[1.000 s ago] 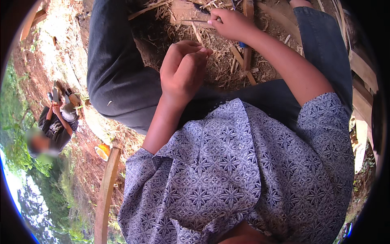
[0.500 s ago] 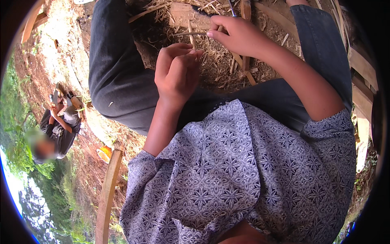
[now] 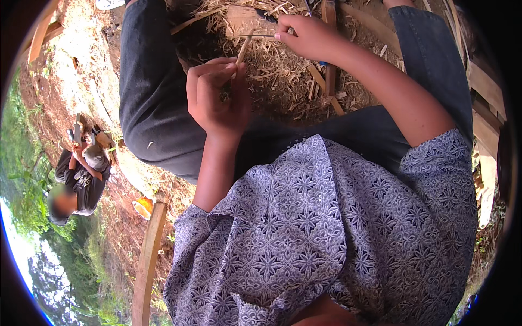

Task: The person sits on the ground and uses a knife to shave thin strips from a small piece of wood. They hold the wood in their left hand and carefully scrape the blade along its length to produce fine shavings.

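Up top, the left hand (image 3: 217, 100) pinches a thin bamboo strip (image 3: 242, 51) between thumb and fingers, while the right hand (image 3: 307, 35) grips a blade (image 3: 255, 36) against it, above a litter of shavings (image 3: 283, 81) between dark-trousered knees (image 3: 157, 103).

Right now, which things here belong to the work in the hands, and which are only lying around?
In the work:
- left hand, holding a thin wood sliver
- right hand, gripping a tool whose kind I cannot tell
- flat wood block, beside the right hand

Lying about:
- straw and shavings
- wooden stake
- plank at lower left
- another person, busy apart
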{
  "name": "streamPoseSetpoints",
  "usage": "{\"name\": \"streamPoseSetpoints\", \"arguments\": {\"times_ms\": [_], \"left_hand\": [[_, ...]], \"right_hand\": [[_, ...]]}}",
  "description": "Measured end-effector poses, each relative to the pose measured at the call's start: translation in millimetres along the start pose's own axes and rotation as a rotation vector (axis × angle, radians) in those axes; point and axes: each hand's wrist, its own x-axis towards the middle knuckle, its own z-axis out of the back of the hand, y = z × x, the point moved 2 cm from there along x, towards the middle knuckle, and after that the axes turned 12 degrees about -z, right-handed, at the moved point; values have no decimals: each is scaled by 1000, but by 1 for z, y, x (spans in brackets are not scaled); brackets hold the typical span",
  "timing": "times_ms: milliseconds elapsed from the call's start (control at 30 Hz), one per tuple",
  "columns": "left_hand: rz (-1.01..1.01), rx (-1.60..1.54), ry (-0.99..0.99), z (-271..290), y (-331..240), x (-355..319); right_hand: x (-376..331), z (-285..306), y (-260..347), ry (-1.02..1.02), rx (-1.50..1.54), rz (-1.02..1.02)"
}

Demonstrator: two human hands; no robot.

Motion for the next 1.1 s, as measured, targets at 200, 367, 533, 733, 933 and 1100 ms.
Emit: {"name": "streamPoseSetpoints", "arguments": {"times_ms": [200,367,533,733,933,1100], "left_hand": [[255,-228,-151,5,8,-6],[209,-193,-196,7,18,-9],[-39,-17,38,-1,-1,-1],[-144,-21,161,-3,-16,1],[-173,-59,175,-18,-24,0],[-150,-42,142,-13,-19,-1]], "right_hand": [[-56,45,51,23,12,54],[-53,52,58,50,-58,27],[-42,39,49,29,-10,98],[-35,30,39,13,-45,75],[13,-8,-17,-78,-106,-81],[-10,0,-9,-19,22,-93]]}}
